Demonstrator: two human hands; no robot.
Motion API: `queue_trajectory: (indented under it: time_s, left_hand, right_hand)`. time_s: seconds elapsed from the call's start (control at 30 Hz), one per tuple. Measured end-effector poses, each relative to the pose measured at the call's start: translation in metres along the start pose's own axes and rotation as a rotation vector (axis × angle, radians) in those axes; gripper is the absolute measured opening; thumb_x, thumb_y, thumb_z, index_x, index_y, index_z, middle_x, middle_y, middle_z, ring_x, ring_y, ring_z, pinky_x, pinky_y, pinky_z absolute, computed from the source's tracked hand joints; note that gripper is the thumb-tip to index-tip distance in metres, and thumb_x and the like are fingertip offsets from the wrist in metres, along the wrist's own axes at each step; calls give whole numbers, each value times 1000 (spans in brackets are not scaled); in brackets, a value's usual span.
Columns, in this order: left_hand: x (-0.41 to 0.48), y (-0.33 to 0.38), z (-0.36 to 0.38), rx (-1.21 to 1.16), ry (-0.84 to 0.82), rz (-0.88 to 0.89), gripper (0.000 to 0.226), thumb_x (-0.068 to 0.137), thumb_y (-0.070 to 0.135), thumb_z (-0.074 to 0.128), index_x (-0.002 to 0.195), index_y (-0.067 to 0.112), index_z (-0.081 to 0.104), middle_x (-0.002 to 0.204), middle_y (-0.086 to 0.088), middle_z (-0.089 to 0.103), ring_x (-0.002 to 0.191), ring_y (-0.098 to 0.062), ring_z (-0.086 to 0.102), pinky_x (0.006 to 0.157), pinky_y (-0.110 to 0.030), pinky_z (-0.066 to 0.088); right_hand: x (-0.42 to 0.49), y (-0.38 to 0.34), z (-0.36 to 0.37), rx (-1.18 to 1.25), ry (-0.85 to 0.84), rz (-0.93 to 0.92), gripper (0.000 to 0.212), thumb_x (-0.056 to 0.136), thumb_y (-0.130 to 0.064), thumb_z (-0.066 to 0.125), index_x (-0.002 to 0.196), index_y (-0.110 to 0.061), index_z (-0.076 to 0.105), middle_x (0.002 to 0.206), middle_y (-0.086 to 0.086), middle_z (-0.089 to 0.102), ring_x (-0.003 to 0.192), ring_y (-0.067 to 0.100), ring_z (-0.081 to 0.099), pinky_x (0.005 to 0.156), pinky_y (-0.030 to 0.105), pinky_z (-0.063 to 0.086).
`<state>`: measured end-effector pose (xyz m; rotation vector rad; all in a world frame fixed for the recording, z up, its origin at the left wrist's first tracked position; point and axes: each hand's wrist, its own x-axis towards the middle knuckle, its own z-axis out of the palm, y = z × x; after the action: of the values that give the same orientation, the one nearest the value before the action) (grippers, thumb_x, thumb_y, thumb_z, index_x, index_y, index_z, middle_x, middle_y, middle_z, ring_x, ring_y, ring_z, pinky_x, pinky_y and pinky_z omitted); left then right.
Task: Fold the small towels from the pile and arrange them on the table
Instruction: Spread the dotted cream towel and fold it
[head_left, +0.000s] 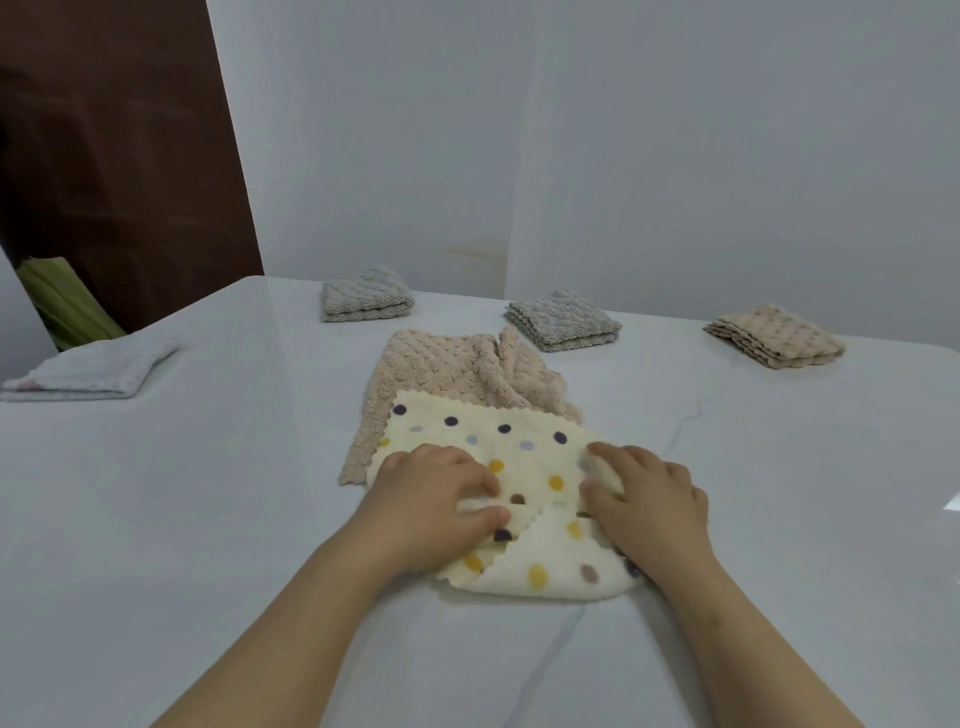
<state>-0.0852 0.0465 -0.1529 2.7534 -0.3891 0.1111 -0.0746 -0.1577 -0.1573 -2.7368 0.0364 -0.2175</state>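
Observation:
A cream towel with coloured dots (498, 441) lies in the middle of the white table (208, 519), its near part folded over. My left hand (431, 499) grips a fold of it between thumb and fingers. My right hand (649, 499) pinches the cloth at its right side. Under and behind it lies a crumpled pink-beige towel (457, 364). Folded towels sit farther back: a grey one (366, 293), a second grey one (563, 319) and a beige one (774, 338).
A folded white towel (93, 366) rests at the table's left edge. Beyond that edge stand a dark brown door (114, 156) and something green (67, 301). A pale wall runs behind the table.

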Motion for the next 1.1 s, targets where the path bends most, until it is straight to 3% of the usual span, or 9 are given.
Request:
queue_trajectory:
  time_s: [0.2,0.3,0.4,0.5,0.57,0.67,0.77,0.97,1.1]
  left_hand:
    - [3,-5,5,-19,83,54,18,88,41,51,99,30,62,104,19,54,110,-7,45,95,-27,31]
    - [2,-4,4,-59,128,71,38,78,59,39,93,32,62,97,21,55,105,-7,48,93,-30,35]
    - [1,-5,2,-53,91,57,40,76,57,40,100,33,61,101,21,55,107,-7,47,96,-32,35]
    - [1,-6,2,-16,44,52,26,89,45,49,108,31,60,104,17,55,109,-10,46,96,-31,34]
    - [1,-5,2,2,36,61,26,91,41,47,111,31,59,109,15,56,111,-10,46,96,-31,34]
    - [1,-5,2,-7,34,61,26,91,39,48,113,30,58,110,14,56,111,-11,45,96,-31,35]
    - [1,-5,0,-42,119,59,24,87,33,56,110,28,56,106,14,54,105,-11,43,94,-29,35]
    - [-2,0,-6,-77,213,144,7,82,16,59,83,21,63,72,19,46,83,-10,43,74,-23,34]
    - [-7,11,-8,-149,55,131,40,72,59,45,89,30,67,83,17,59,87,-4,44,80,-22,35]
  right_hand:
    - [4,0,1,-25,4,-54,33,93,-24,38,125,-26,48,132,-16,45,127,21,30,96,32,23]
    - [5,3,1,-65,-5,7,49,93,-31,39,140,-24,30,152,-12,20,136,23,19,107,36,19]
    - [4,5,1,-84,-69,58,44,94,-37,37,136,-23,37,157,-7,4,141,25,9,111,39,13]
    - [0,1,-5,19,11,16,34,93,-33,41,125,-28,51,150,-5,29,135,24,23,108,37,20]
    - [-3,-2,-11,184,14,-56,23,91,-32,45,102,-29,64,113,-8,60,117,22,42,101,36,33]
    - [-14,-9,-20,301,-198,-195,12,84,-44,57,79,-36,64,71,-12,57,93,16,52,92,34,38]
    - [-20,-12,-21,189,-370,-271,30,69,-57,64,94,-44,57,80,-16,49,93,7,41,86,24,28]
    - [-20,-11,-19,297,-356,-263,34,79,-28,66,99,-47,46,74,-13,42,79,4,40,73,18,29]
    - [-20,-9,-13,352,-312,-242,43,83,-22,62,116,-44,45,82,-16,50,82,5,50,76,12,39]
